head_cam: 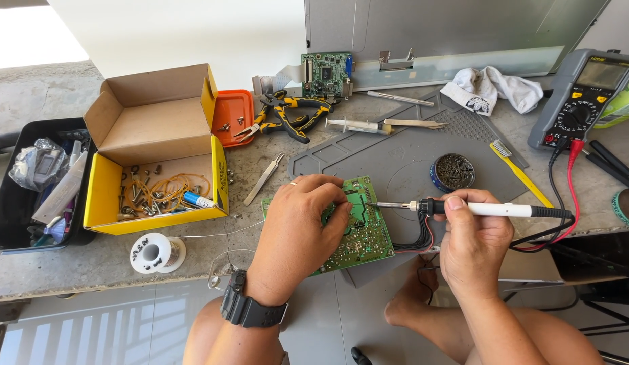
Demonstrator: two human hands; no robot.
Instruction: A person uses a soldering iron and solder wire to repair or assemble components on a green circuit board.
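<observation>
Circuit board (pixel 358 233), 1 soldering iron (pixel 463 208), 2 hands (pixel 389 230).

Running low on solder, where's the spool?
In the head view, the white solder spool lies left of the left hand, just below the yellow cardboard box.

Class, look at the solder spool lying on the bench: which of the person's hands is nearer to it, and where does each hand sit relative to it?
Left. The left hand rests on the green circuit board, just right of the solder spool. The right hand, holding the soldering iron, is farther right, beyond the board.
</observation>
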